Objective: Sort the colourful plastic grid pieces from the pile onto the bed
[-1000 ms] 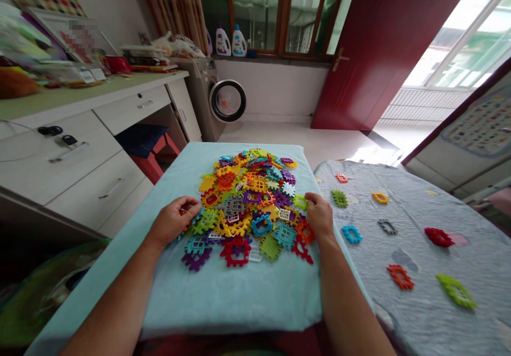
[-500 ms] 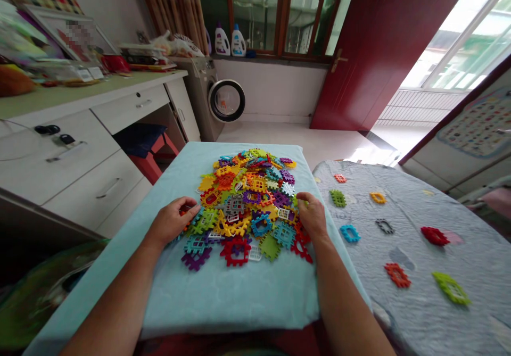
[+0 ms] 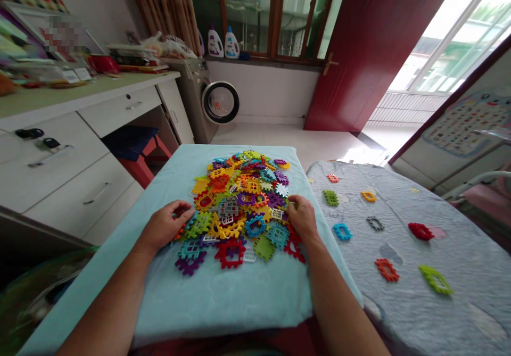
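A heap of colourful plastic interlocking building pieces (image 3: pixel 243 201) lies in front of me, many of them square with toothed edges and window-like holes. My left hand (image 3: pixel 170 222) touches the heap's left edge, fingers curled and thumb near the forefinger, beside teal and orange pieces. On the opposite edge, my right hand (image 3: pixel 303 215) has its fingers bent inward, close to a white lattice piece (image 3: pixel 278 214) and red ones. Whatever either hand grips is hidden. Nearest me lie a red frame piece (image 3: pixel 219 255), a purple piece (image 3: pixel 186 266) and a lime green piece (image 3: pixel 264 248).
The heap rests on a table with a light blue cloth (image 3: pixel 223 303). To the right, a grey-blue covered surface (image 3: pixel 359 287) bears several separate pieces, including a blue frame (image 3: pixel 336 232). A stool (image 3: pixel 133 143), drawers and an open-doored washing machine (image 3: pixel 199 100) stand beyond.
The whole view has shifted slightly, so the scene sits a little further left. Both hands keep about the same places at the heap's sides.
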A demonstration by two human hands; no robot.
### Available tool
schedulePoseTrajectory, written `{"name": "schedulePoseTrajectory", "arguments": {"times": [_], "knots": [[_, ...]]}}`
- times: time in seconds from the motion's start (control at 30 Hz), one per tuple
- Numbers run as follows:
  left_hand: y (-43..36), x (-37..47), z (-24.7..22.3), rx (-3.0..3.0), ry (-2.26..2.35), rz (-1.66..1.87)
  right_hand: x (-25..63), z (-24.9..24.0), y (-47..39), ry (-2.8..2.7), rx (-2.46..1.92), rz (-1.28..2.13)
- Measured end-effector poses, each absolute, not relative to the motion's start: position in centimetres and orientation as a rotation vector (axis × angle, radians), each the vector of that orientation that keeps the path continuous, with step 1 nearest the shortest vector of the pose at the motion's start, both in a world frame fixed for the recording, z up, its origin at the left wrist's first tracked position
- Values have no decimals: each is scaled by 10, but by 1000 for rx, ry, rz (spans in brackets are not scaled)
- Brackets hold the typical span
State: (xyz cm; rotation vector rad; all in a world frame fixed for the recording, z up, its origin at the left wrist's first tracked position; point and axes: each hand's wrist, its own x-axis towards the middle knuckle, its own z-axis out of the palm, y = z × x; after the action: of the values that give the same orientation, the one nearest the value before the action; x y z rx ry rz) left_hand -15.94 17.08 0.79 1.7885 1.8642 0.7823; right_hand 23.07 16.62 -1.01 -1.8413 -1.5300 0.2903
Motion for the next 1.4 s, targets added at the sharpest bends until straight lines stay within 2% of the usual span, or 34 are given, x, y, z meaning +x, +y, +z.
{"name": "schedulePoseTrajectory", "arguments": {"times": [0.57,0.9,1.13,1.4], "knots": [[174,-162,1,1739,1863,774,224,4,158,-1628,-1783,399],[170,-158,9,1849,1776,812,226,7,158,-1442,-1648,584],[167,-155,14,1820,1765,805,229,10,158,-1338,-1587,568],[165,-150,18,1802,1758,824,197,24,138,-1930,-1186,538]]}}
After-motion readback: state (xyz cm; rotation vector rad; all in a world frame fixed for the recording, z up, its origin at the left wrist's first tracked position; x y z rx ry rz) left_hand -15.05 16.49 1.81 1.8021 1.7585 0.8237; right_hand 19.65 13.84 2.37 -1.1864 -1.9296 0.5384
